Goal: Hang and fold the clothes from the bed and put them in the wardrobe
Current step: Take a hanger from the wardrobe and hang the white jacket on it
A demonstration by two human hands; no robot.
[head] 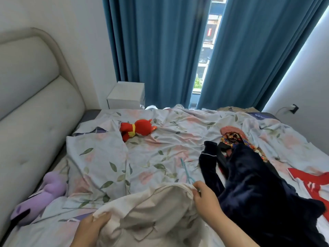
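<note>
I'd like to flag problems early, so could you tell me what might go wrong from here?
1. The light-blue hanger lies partly under the cream garment near the right hand; its hook might snag the cloth.
2. The left hand grips only an edge, so the garment could slip.
3. The dark navy garment alongside could get dragged.

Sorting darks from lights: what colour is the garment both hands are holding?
Cream-white garment, seen in the head view.
</note>
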